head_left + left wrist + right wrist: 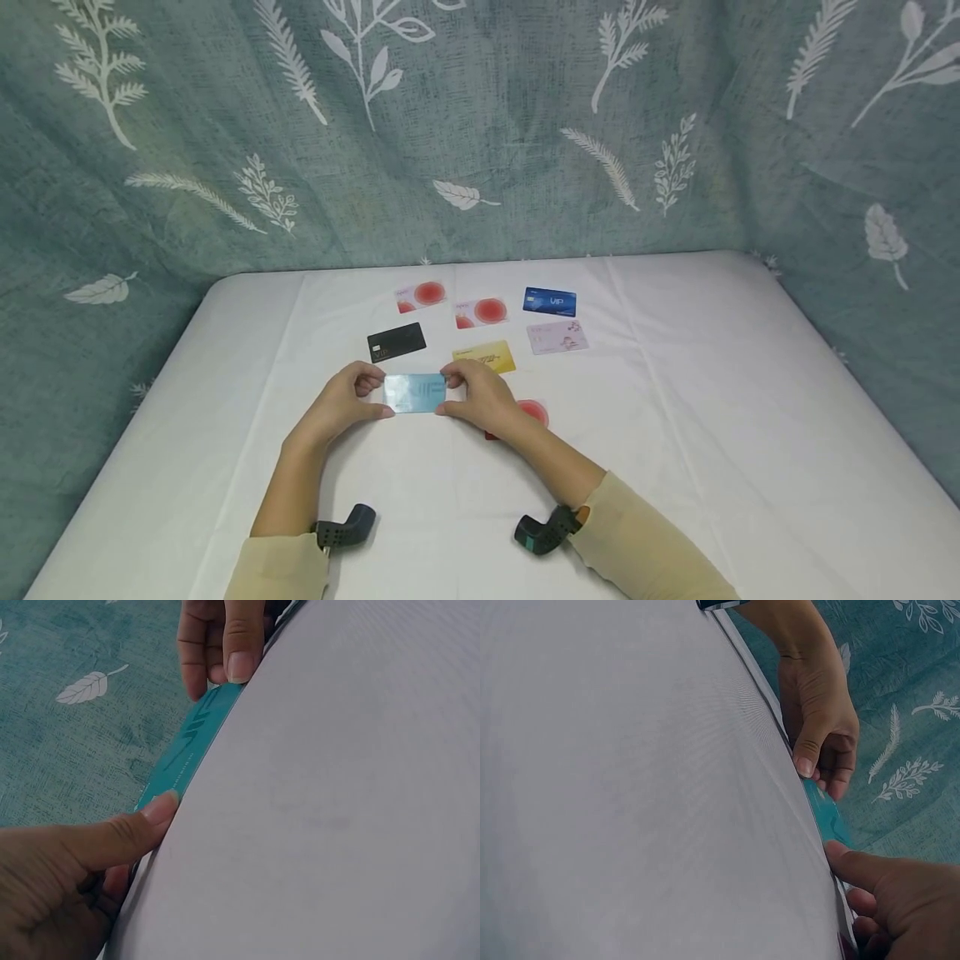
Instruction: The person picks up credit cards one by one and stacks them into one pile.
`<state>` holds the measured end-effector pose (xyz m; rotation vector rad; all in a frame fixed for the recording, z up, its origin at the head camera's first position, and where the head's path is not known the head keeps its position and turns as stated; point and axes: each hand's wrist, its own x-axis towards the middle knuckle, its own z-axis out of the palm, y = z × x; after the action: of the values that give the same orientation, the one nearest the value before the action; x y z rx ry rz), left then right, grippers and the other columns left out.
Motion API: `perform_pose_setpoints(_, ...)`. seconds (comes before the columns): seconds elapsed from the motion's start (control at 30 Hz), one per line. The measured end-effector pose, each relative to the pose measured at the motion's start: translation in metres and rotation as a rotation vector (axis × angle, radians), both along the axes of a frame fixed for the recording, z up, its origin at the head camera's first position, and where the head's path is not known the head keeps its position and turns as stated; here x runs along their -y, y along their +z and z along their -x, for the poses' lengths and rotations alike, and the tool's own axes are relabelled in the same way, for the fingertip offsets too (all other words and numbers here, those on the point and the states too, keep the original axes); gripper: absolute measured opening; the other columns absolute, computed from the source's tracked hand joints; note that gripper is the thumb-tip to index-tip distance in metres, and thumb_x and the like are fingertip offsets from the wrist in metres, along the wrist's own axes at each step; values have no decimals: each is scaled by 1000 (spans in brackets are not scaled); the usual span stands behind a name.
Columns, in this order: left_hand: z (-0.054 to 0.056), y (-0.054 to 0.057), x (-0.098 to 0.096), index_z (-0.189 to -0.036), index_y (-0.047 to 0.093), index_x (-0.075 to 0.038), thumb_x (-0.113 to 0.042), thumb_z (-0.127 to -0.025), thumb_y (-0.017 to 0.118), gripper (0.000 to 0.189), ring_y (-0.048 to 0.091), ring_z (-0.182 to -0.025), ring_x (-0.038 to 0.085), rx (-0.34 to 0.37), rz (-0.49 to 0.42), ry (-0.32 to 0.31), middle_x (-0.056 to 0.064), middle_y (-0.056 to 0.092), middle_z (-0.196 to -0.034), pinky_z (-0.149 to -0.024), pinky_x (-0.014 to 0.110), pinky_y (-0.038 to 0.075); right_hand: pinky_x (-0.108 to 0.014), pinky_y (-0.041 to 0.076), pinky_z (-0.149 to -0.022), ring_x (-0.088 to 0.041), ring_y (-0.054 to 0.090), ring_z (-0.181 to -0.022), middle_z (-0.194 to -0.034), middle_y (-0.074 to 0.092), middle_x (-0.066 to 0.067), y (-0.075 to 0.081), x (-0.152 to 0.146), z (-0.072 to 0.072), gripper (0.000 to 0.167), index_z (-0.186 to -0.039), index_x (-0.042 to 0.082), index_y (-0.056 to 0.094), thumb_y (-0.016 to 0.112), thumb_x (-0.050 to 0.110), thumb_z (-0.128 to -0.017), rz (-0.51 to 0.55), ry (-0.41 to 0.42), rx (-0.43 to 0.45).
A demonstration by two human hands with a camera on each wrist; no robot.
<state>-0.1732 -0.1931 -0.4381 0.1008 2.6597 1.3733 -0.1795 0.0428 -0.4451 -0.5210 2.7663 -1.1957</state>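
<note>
A light blue card (pixel 415 393) with VIP-like lettering is held between both hands. My left hand (pixel 342 402) pinches its left end between thumb and fingers, and my right hand (pixel 482 395) pinches the right end the same way. Seen from the left wrist, the teal card (pixel 191 746) runs between the two thumbs, and the right wrist view gives a narrow strip of the card (pixel 827 814). Just beyond the right hand lies a yellow card (pixel 491 355), partly covered by it. A red-circle card (pixel 536 412) shows from under the right forearm.
On the white-covered table (pixel 675 467) lie a black card (pixel 397 342), two pink cards with red circles (pixel 421 295), a blue VIP card (pixel 550 302) and a pale pink card (pixel 557 337). A green leaf-patterned cloth (pixel 495 125) hangs behind the table.
</note>
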Motion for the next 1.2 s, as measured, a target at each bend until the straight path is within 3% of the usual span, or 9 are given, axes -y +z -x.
perform_pose_setpoints(0.37, 2, -1, 2, -121, 53, -1, -3, -69, 82, 59, 52, -75, 19, -46, -23, -52, 10, 62, -89, -66, 24, 44, -20, 38, -62, -12, 48, -71, -89, 63, 5, 0, -2, 1, 51, -117, 13, 58, 82, 20, -73, 96, -28, 9)
perform_pose_setpoints(0.63, 3, -4, 4, -129, 56, -2, -8, -69, 83, 65, 51, -81, 21, -70, -40, -97, 11, 62, -95, -71, 24, 44, -20, 38, -60, -12, 48, -70, -88, 62, 5, 1, -2, 2, 56, -122, 12, 59, 83, 20, -72, 100, -27, 27)
perform_pose_setpoints(0.97, 3, -5, 2, -128, 58, -4, -14, -68, 85, 66, 51, -82, 20, -65, 6, -74, 8, 60, -93, -70, 25, 43, -20, 37, -60, -13, 47, -72, -91, 59, 3, 4, -1, 2, 67, -128, 10, 58, 85, 25, -69, 46, -9, 47)
perform_pose_setpoints(1.2, 3, -5, 3, -125, 59, -3, -14, -67, 85, 65, 51, -80, 20, -72, -12, -81, 8, 60, -91, -69, 24, 43, -19, 37, -60, -13, 47, -73, -93, 58, 2, 5, 0, 2, 70, -131, 7, 56, 85, 24, -69, 25, 1, 41)
